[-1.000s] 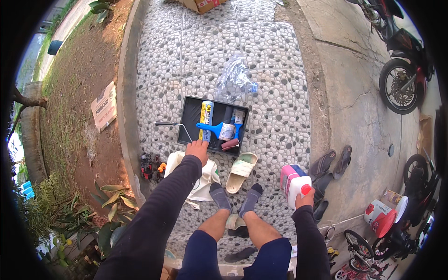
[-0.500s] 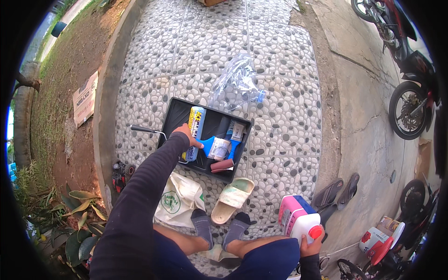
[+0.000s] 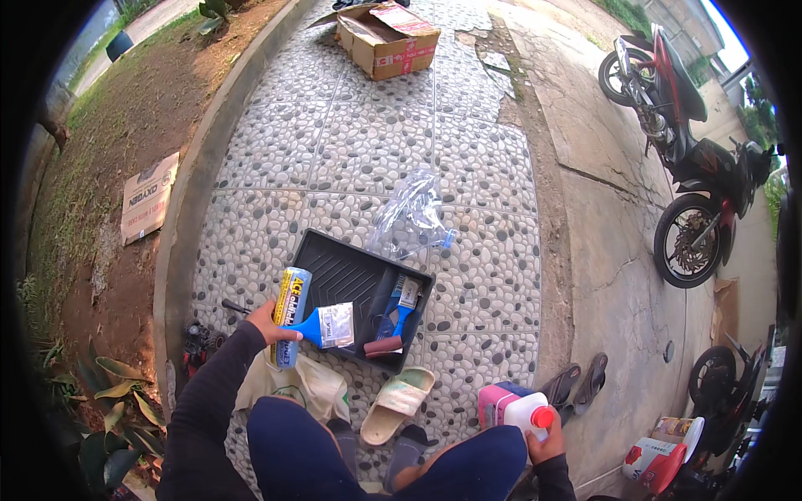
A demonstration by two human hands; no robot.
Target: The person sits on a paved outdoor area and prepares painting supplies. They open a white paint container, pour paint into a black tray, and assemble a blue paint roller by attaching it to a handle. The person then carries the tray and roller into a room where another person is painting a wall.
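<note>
Pebble-patterned grey-white floor tiles [image 3: 484,225] carried most of the gear, with cracked concrete [image 3: 601,250] to the right and a black-and-red motorbike [image 3: 689,154] parked on it. Left hand [image 3: 266,323]: fingers closed around a cylindrical blue-and-yellow wrapped roll [image 3: 292,302], wide blue-handled flat brush [image 3: 321,326] caught by its handle at the thumb, likely so one hand could manage both. Both overlapped the near-left edge of the ridged black plastic tray [image 3: 330,269]; couldn't tell if they touched it. Slim black handle [image 3: 235,306] stuck out just left of that hand; unclear whether it was gripped too.

Right hand [image 3: 549,442]: fingers wrapped at the capped end of a white, pink and blue plastic jug [image 3: 505,407], red screw cap [image 3: 543,417] toward the person. Probably held there because the grip was easiest; exact finger placement partly hidden.

Smaller blue-handled brush [image 3: 406,298] and maroon cylindrical roll [image 3: 383,346] lay in the tray's right part, presumably kept together by its walls. Clear plastic piece [image 3: 411,213] with a light-blue end sat just beyond the tray. Off-white cloth bag [image 3: 322,388] and cream slipper [image 3: 399,407] lay on the near side, by the feet.
</note>
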